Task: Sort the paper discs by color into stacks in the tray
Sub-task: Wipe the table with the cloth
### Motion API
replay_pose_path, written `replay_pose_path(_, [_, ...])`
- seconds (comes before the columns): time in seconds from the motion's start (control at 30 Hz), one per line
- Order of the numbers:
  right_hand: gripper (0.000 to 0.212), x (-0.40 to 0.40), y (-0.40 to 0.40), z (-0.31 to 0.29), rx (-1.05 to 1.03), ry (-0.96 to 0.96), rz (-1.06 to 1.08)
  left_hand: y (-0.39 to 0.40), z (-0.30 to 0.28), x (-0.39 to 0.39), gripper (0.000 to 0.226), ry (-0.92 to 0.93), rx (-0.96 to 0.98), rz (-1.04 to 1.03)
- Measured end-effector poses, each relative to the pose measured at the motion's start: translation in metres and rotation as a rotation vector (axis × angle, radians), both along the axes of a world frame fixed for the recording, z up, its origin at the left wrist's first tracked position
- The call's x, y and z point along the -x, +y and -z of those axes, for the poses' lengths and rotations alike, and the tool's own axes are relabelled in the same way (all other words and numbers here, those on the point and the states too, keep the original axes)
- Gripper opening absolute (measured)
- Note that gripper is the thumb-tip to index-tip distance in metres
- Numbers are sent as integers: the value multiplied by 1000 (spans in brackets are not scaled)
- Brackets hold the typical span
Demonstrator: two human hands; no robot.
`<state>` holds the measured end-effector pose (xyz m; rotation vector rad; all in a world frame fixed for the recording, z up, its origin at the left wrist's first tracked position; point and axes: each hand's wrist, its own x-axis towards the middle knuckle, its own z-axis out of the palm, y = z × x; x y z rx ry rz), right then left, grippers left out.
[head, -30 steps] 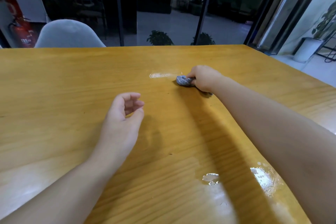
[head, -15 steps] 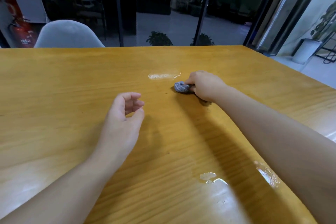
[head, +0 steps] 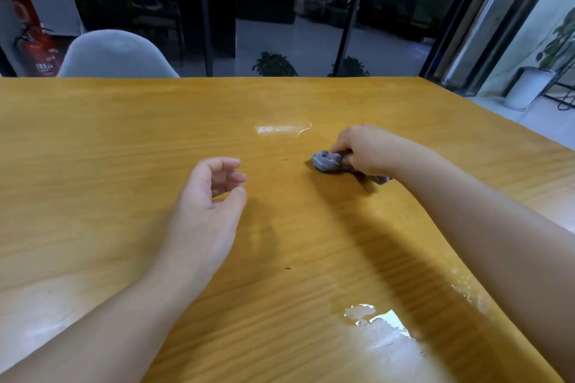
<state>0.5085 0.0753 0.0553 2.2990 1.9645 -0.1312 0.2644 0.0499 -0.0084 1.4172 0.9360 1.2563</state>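
Note:
My right hand grips a small crumpled grey cloth and holds it against the yellow wooden table, right of the middle. My left hand rests on its edge on the table, left of the cloth and well apart from it, with the fingers loosely curled and nothing in it. No paper discs and no tray show anywhere in the head view.
A wet shiny streak lies on the table just beyond the cloth, and a wet patch lies near the front right edge. A grey chair stands behind the far table edge. A glass wall is behind it.
My right hand has dragged the cloth toward me across the table, away from the wet streak. My left hand has stayed in place.

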Motion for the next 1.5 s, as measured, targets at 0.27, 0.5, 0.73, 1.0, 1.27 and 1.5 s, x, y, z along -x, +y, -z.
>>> replay_pose_path(0.27, [29,-1,44,13,-144,17,27,1,0,0,35,5,9,8])
replay_pose_path(0.5, [27,-4,-36,11,-46,61,26,1,0,1,38,0,16,11])
replay_pose_path(0.73, [33,-24,8,17,-134,62,128,1,2,-1,27,-20,11,19])
replay_pose_path(1.0, [31,-3,15,25,-162,137,89,2,1,-2,37,17,-5,-1])
replay_pose_path(1.27, [43,14,-73,16,-224,264,-87,2,0,-1,38,19,8,3])
replay_pose_path(1.5, [36,-45,13,27,-628,332,375,3,2,-1,31,-3,14,19])
